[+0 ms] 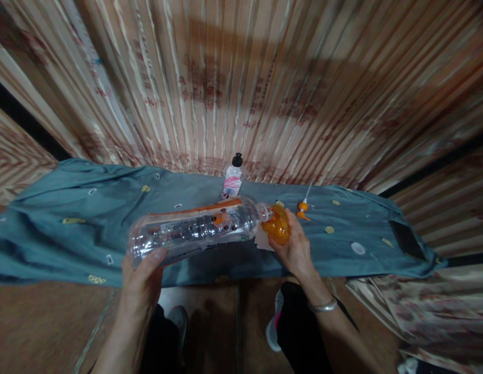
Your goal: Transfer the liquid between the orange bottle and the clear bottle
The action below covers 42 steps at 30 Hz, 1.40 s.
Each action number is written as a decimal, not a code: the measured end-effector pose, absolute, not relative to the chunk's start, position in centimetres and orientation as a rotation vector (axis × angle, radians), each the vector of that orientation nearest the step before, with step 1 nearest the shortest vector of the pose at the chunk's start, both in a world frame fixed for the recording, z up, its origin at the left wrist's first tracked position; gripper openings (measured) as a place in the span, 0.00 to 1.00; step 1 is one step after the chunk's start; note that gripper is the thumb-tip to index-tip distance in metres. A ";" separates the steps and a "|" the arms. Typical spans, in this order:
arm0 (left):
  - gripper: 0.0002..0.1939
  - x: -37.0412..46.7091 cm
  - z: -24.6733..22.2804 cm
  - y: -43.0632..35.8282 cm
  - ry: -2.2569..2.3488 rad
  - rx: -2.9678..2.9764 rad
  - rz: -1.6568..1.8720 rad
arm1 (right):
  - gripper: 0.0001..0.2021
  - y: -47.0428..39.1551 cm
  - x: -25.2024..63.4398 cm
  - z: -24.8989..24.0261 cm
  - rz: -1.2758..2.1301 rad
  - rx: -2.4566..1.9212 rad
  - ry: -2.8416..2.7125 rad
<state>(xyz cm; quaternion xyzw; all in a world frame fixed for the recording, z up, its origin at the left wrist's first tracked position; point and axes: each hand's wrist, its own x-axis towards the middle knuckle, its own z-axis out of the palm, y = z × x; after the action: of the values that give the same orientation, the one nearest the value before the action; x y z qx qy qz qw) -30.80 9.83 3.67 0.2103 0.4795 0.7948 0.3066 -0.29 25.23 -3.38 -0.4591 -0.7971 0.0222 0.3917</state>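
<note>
A large clear plastic bottle (194,228) with an orange printed label lies nearly level in the air, its neck pointing right. My left hand (143,270) is closed around its base. In my right hand (296,246) is a translucent orange container (277,226), the fingers wrapped around its right side. The bottle's mouth meets the top of this container; I cannot tell how much liquid is in either. Behind them on the cloth lies an orange pump head (302,208) with a thin white tube.
A teal patterned cloth (101,208) covers the narrow table. At its back edge stands a clear bottle (232,182) with a black cap and pink label. A dark phone-like slab (407,240) lies at the right end. Pleated curtains (233,93) hang close behind.
</note>
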 end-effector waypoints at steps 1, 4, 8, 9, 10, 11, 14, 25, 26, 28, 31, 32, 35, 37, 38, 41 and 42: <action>0.31 -30.8 3.7 9.8 1.268 0.561 2.105 | 0.43 25.2 -0.3 -3.4 0.057 -1.167 -2.027; 0.31 -30.9 3.7 9.9 1.268 0.550 2.100 | 0.42 25.2 -0.3 -3.3 0.057 -1.167 -2.029; 0.32 -30.8 3.8 9.9 1.291 0.525 2.103 | 0.42 25.2 -0.4 -3.3 0.036 -1.158 -2.024; 0.32 -30.7 3.8 9.9 1.292 0.525 2.110 | 0.42 25.2 -0.3 -3.3 0.033 -1.157 -2.026; 0.32 -30.7 3.8 9.9 1.290 0.529 2.111 | 0.43 25.2 -0.3 -3.4 0.032 -1.158 -2.031; 0.33 -30.7 3.8 9.9 1.287 0.532 2.110 | 0.43 25.2 -0.3 -3.4 0.032 -1.160 -2.036; 0.33 -30.8 3.7 9.9 1.281 0.540 2.100 | 0.45 25.3 -0.3 -3.5 0.042 -1.170 -2.048; 0.33 -30.8 3.5 10.0 1.271 0.566 2.118 | 0.43 25.2 -0.4 -3.3 0.048 -1.168 -2.023; 0.33 -30.7 3.5 10.0 1.276 0.559 2.132 | 0.42 25.2 -0.4 -3.2 0.049 -1.167 -2.021; 0.33 -30.7 3.5 10.1 1.276 0.549 2.157 | 0.42 25.1 -0.4 -3.2 0.049 -1.159 -2.018; 0.32 -30.8 3.6 10.0 1.279 0.547 2.110 | 0.42 25.1 -0.3 -3.1 0.057 -1.164 -2.018; 0.31 -30.8 3.6 10.0 1.283 0.539 2.100 | 0.42 25.1 -0.3 -3.1 0.062 -1.171 -2.021; 0.33 -30.7 3.9 9.9 1.289 0.510 2.124 | 0.44 25.1 -0.2 -3.2 0.070 -1.177 -2.029; 0.34 -30.7 4.0 10.0 1.278 0.500 2.131 | 0.44 25.1 -0.2 -3.2 0.056 -1.167 -2.025; 0.34 -30.7 4.0 10.0 1.271 0.500 2.130 | 0.43 25.1 -0.3 -3.2 0.048 -1.162 -2.021; 0.33 -30.6 4.0 10.1 1.264 0.511 2.115 | 0.43 25.2 -0.3 -3.3 0.035 -1.156 -2.007; 0.33 -30.6 4.0 10.1 1.268 0.516 2.111 | 0.43 25.2 -0.3 -3.3 0.037 -1.156 -2.004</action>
<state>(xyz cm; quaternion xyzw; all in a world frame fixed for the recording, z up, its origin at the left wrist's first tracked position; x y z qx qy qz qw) -30.61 10.09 3.99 0.1951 0.4795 0.7984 0.3077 -0.26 25.18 -3.29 -0.4573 -0.7930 0.0145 0.4023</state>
